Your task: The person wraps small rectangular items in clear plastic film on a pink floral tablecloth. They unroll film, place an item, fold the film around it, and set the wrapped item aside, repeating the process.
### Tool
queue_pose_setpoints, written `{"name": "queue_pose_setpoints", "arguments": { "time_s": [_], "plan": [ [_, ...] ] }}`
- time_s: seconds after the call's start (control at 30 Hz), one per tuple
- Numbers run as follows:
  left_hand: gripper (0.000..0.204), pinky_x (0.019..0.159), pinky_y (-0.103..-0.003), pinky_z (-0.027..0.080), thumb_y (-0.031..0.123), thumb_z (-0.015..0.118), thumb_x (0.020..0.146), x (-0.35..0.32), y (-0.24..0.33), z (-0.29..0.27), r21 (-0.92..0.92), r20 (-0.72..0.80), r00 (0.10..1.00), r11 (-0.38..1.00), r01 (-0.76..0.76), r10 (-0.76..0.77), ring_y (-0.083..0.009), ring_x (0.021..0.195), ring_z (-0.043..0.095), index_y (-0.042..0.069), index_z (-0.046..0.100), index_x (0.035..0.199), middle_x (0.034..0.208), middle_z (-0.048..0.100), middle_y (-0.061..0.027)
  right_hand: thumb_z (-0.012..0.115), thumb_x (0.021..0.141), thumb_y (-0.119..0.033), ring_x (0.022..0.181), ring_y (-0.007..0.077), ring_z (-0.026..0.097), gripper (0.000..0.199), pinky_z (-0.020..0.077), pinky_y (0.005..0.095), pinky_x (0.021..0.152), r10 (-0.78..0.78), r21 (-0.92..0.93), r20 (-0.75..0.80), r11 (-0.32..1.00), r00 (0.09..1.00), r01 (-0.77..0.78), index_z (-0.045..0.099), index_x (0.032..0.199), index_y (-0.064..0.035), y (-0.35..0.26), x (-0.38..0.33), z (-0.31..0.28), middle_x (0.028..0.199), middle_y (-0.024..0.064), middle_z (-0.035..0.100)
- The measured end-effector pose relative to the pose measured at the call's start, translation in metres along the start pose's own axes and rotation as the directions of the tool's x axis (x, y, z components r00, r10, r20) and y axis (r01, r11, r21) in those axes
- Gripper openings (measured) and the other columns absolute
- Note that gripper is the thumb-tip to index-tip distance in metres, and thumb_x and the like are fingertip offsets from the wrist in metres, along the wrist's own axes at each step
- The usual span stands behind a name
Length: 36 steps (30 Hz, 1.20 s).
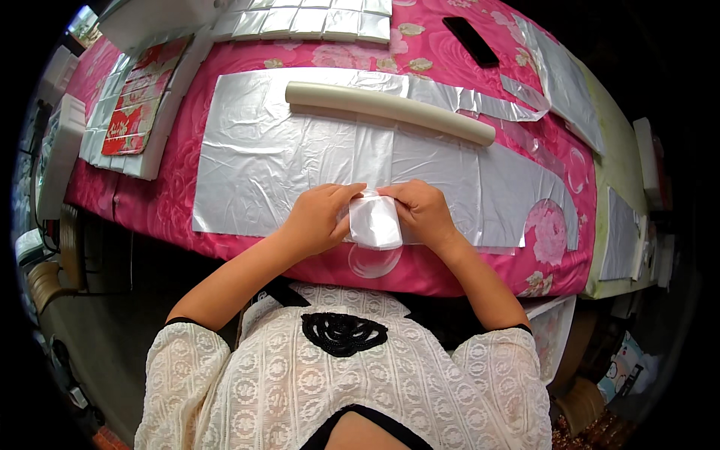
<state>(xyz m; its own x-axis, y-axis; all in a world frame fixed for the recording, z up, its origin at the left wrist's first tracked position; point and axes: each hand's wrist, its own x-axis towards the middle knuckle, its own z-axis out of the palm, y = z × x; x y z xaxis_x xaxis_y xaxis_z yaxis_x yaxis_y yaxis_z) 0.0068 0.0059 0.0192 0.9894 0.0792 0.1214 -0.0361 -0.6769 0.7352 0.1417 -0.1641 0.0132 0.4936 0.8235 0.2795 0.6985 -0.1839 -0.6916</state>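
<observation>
My left hand (321,217) and my right hand (421,213) pinch the two sides of a small folded packet of whitish plastic film (376,224). The packet hangs between them at the near edge of the table, its upper edge at my fingertips. Under and beyond my hands lies a wide, wrinkled sheet of silvery-white plastic film (255,154), flat on the table; whether it is one layer or several I cannot tell. Across its far part rests a long cream-coloured tube (390,112), touched by neither hand.
A pink flowered tablecloth (450,271) covers the table. Rows of folded white packets (322,24) stand at the back. At the left, a red printed sheet (142,101) lies on more packets. A black phone (471,41) and flat plastic film (562,79) lie at the far right.
</observation>
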Motion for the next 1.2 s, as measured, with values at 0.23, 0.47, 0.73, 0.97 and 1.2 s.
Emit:
{"name": "queue_pose_setpoints", "arguments": {
  "time_s": [0.23, 0.47, 0.73, 0.97, 1.2],
  "plan": [
    [0.053, 0.101, -0.042, 0.034, 0.019, 0.05, 0.088, 0.016, -0.002, 0.005, 0.053, -0.275, 0.962, 0.999, 0.006, 0.009, -0.0347, 0.123, 0.041, 0.0, 0.033, 0.135, 0.138, 0.035, -0.0225, 0.061, 0.081, -0.023, 0.051, 0.0122, 0.056, 0.026, 0.0436, 0.0277, 0.052, 0.603, 0.12, 0.314, 0.741, 0.734, -0.66, 0.067, 0.072, 0.001, 0.001, 0.041, -0.011, 0.057, 0.0066, 0.062],
    [0.073, 0.111, -0.044, 0.015, 0.036, 0.052, 0.085, 0.0, 0.002, 0.031, 0.432, 0.079, 0.995, 0.897, -0.092, 0.064, -0.0338, 0.137, 0.019, -0.005, 0.025, 0.138, 0.146, 0.023, -0.0218, 0.068, 0.075, -0.023, 0.058, 0.0185, 0.06, 0.025, 0.0478, 0.031, 0.058, 0.641, 0.025, 0.284, 0.739, 0.713, -0.674, 0.064, 0.083, 0.0003, -0.004, 0.048, -0.013, 0.063, 0.0069, 0.062],
    [0.067, 0.111, -0.044, 0.017, 0.031, 0.053, 0.084, -0.002, 0.003, 0.035, 0.465, 0.027, 0.998, 0.883, -0.064, 0.059, -0.0332, 0.135, 0.023, -0.005, 0.03, 0.136, 0.144, 0.027, -0.0218, 0.069, 0.074, -0.022, 0.113, 0.0291, 0.051, 0.05, 0.0362, 0.0416, 0.099, -0.313, -0.49, 0.006, 0.827, 0.95, 0.275, 0.054, 0.117, -0.0025, 0.014, 0.022, 0.0, 0.121, 0.0151, 0.055],
    [0.023, 0.089, -0.036, 0.046, 0.005, 0.06, 0.075, 0.012, -0.011, 0.021, 0.431, -0.106, 0.94, 0.867, -0.251, 0.325, -0.0277, 0.105, 0.058, -0.002, 0.06, 0.096, 0.109, 0.061, -0.0135, 0.058, 0.075, -0.004, 0.113, 0.029, 0.051, 0.037, 0.0362, 0.0394, 0.101, -0.274, -0.242, 0.153, 0.921, 0.949, 0.305, 0.059, 0.112, -0.001, 0.021, 0.035, -0.011, 0.119, 0.0125, 0.057],
    [0.01, 0.079, -0.032, 0.051, 0.003, 0.064, 0.071, 0.025, -0.006, 0.012, 0.299, 0.003, 0.999, 0.953, -0.041, 0.042, -0.0237, 0.096, 0.061, 0.002, 0.06, 0.08, 0.103, 0.064, -0.009, 0.057, 0.066, 0.005, 0.097, 0.0283, 0.058, 0.036, 0.0471, 0.036, 0.086, -0.312, -0.175, 0.096, 0.929, 0.945, 0.325, 0.063, 0.1, -0.0018, 0.022, 0.039, -0.012, 0.107, 0.0104, 0.063]
  ]
}}
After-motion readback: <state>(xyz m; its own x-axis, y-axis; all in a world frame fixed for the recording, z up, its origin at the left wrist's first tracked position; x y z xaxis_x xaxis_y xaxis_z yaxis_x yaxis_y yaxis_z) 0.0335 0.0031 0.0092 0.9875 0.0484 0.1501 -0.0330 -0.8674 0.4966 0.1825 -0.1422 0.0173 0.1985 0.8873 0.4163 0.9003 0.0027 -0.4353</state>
